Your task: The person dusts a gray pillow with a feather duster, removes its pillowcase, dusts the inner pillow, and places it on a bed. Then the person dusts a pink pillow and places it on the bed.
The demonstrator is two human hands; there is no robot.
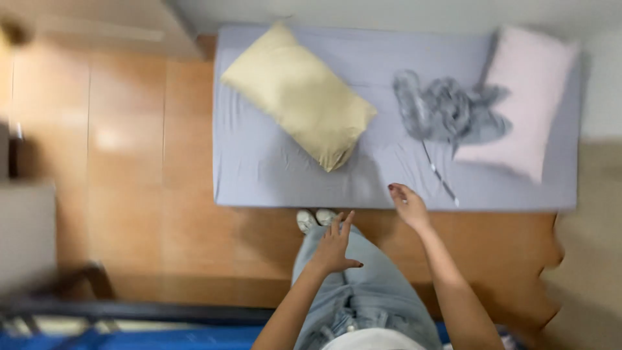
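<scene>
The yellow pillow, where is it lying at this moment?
In the head view, the yellow pillow lies tilted on the left part of the bed, left of the grey cloth.

Warm orange-brown floor tiles (pixel 129 162) are catching a soft glare on the left. A low bed (pixel 272 175) in a pale grey-blue sheet is lying against a light wall (pixel 389 13). A dark metal rail (pixel 129 311) is crossing the bottom edge above blue fabric (pixel 162 338).
</scene>
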